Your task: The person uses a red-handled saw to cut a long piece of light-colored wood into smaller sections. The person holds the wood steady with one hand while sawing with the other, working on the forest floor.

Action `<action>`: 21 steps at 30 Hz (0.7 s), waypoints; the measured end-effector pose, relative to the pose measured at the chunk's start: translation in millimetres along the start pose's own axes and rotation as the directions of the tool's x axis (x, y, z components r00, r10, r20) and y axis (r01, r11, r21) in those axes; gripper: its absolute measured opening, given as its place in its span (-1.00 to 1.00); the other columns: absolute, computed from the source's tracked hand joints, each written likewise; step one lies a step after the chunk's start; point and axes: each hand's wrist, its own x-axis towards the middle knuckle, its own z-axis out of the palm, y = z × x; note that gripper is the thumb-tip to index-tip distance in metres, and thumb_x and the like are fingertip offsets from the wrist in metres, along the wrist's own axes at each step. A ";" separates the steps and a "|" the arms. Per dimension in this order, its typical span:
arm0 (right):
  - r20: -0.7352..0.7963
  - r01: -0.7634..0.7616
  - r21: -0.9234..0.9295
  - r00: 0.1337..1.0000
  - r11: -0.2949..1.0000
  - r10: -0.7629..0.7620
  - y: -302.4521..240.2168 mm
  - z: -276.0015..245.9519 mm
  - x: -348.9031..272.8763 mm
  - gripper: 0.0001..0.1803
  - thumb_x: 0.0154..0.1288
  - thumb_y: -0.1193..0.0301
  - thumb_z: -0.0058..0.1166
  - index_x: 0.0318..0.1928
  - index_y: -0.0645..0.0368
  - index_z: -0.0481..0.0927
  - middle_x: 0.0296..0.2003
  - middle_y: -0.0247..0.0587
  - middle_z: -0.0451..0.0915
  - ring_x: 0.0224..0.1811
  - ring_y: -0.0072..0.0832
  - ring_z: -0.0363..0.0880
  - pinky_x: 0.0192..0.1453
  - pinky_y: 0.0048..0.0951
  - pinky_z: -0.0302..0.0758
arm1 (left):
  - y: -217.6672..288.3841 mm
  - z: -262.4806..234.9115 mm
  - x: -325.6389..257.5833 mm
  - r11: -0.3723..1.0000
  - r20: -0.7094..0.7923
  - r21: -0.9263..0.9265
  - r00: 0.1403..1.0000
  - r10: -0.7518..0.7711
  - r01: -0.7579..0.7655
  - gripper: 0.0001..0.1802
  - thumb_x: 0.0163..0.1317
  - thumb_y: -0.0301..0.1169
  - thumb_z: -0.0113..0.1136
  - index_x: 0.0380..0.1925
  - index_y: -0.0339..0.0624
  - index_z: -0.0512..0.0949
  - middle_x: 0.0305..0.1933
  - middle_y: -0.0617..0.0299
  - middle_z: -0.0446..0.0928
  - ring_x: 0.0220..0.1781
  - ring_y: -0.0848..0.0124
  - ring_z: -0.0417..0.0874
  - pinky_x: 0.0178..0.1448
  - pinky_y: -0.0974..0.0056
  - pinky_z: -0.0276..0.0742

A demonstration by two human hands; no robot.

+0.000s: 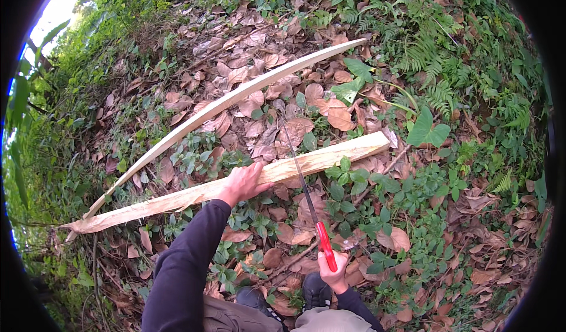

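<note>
On the leafy ground, in the head view, a long, thick, pale piece of bare wood point(339, 155) lies slanting, its right end higher up the view than its left end. A saw with a long, thin, dark metal blade point(304, 186) and a smooth red handle point(324, 245) rests over it, with the blade across the wood and its tip past the far edge.

The wood is all in 1 length, and its pale sides look bare of bark. I cannot make out a cut under the blade. My guess is that the sawing is only at its start, so most or all of that cut is left. A long, thin, curved pale strip of wood point(254, 85) lies beyond, well apart from the blade. It meets the thick wood near their left ends, and the 2 seem to cross there.

The left hand point(243, 183) grips the thick wood from above. Its fingers bend over the far edge, so the wood is right under them, and their tips are partly hidden. The blade is near this hand, just to its right, but not touching it. The right hand point(336, 276) is closed around the low end of the red handle, well apart from the wood on the near side.
</note>
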 end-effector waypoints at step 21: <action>0.072 0.061 0.013 0.996 0.998 -0.061 6.5 -14.4 7.8 -0.76 0.19 0.52 0.14 -0.61 0.20 0.45 -0.74 -0.15 0.38 -0.75 -0.21 0.44 -0.58 -0.26 0.32 | -5.4 -2.6 2.6 1.000 0.057 -0.025 0.998 0.013 -0.012 -0.27 0.34 0.23 0.03 0.05 -0.30 0.35 -0.22 -0.09 0.62 -0.23 -0.03 0.70 -0.21 0.00 0.60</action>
